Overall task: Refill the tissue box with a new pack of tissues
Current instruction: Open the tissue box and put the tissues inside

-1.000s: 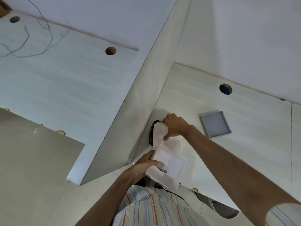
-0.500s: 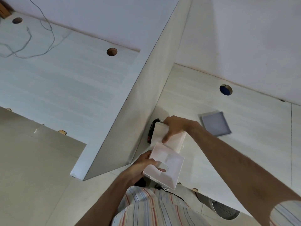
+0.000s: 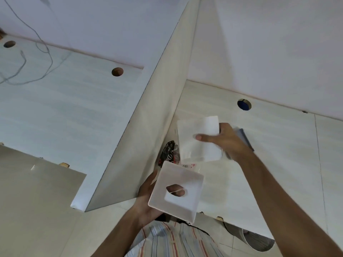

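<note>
My left hand [image 3: 146, 199] holds a square white tissue box lid [image 3: 176, 193] with an oval slot, tilted near my body; a finger shows through the slot. My right hand [image 3: 226, 141] grips a white pack of tissues [image 3: 199, 139] lifted above the white desk [image 3: 278, 164], thumb across its front. A dark printed wrapper [image 3: 169, 153] and a bit of clear plastic lie on the desk just below the pack, by the partition. A grey square box part [image 3: 245, 138] lies mostly hidden behind my right hand.
A tall white partition [image 3: 148, 136] splits the desk into two bays. Round cable holes [image 3: 244, 104] sit at the back of each bay. A thin cable [image 3: 44, 52] trails over the left bay. A bin [image 3: 256, 242] stands on the floor under the desk edge.
My right hand has raised the tissue pack up and to the right, away from the lid, uncovering the dark wrapper. The lid in my left hand has turned its slotted face toward me.
</note>
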